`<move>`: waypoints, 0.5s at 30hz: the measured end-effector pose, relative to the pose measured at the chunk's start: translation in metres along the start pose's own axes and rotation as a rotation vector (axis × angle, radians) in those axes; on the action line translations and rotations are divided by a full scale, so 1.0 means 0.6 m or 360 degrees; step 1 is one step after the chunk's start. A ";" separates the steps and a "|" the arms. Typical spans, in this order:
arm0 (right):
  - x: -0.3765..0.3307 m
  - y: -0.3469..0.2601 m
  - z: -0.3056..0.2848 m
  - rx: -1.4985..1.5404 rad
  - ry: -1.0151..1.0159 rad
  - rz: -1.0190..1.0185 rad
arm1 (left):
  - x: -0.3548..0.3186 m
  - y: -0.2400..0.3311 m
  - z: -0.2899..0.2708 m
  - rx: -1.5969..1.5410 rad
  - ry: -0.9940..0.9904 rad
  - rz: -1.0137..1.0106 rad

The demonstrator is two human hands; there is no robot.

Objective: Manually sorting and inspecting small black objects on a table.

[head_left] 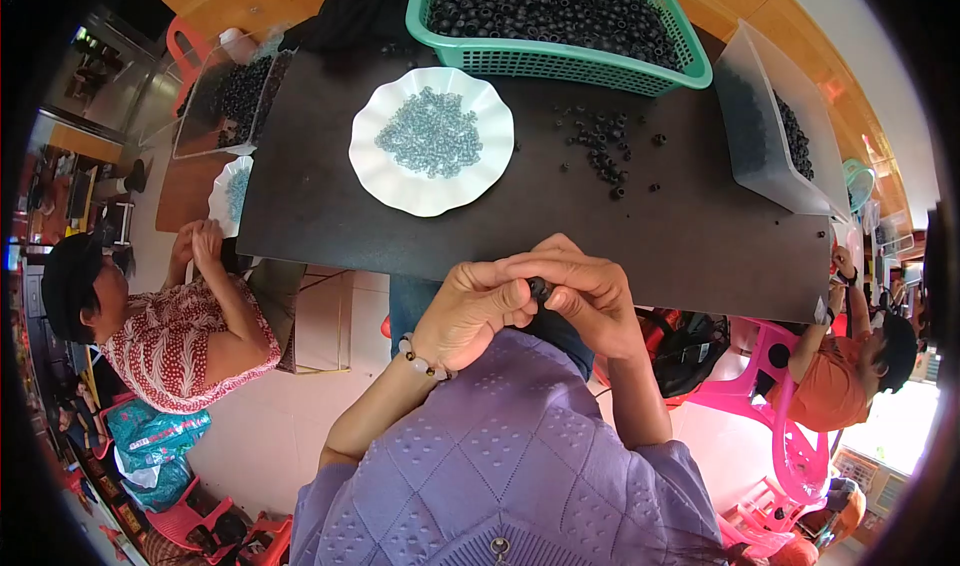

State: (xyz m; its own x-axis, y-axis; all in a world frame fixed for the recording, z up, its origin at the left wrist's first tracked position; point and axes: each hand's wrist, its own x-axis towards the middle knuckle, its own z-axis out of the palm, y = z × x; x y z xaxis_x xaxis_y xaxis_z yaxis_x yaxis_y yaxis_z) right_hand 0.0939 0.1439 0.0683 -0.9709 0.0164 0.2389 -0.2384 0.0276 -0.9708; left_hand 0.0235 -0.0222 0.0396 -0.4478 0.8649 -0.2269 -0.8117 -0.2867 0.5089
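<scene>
Close together at the table's near edge, my left hand (475, 308) and my right hand (592, 301) pinch one small round black part (540, 288) between thumbs and fingertips. Its hollow end seems to face up, though fingers cover most of it. Beyond them stands a white scalloped plate (372, 181) heaped with tiny clear bluish pieces (432, 134). To its right, loose black parts (603, 146) like the one in my fingers lie scattered on the dark table (400, 244). Whether a clear piece is also between my fingers cannot be made out.
A green basket (560, 67) full of black parts stands at the table's far side. A translucent bin (790, 146) holds more at the right. Two people, one in a patterned red top (190, 341) and one in orange (825, 386), sit either side. Pink chairs (745, 391) stand right.
</scene>
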 end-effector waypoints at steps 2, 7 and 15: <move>-0.004 -0.007 0.004 0.0000 0.0021 0.0028 | -0.003 0.000 0.001 0.0051 0.0000 0.0011; -0.011 -0.025 0.010 -0.0040 0.0072 0.0053 | -0.012 0.012 0.020 0.0221 0.0074 0.0018; -0.020 -0.027 0.020 -0.0177 0.0149 -0.0024 | -0.022 0.010 0.024 0.0464 0.0094 0.0100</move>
State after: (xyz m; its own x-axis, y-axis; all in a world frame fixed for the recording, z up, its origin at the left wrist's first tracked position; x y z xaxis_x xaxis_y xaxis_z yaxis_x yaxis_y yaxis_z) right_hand 0.1091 0.1312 0.0808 -0.9596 0.1083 0.2598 -0.2442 0.1388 -0.9597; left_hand 0.0299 -0.0293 0.0579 -0.5218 0.8212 -0.2311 -0.6436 -0.2012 0.7384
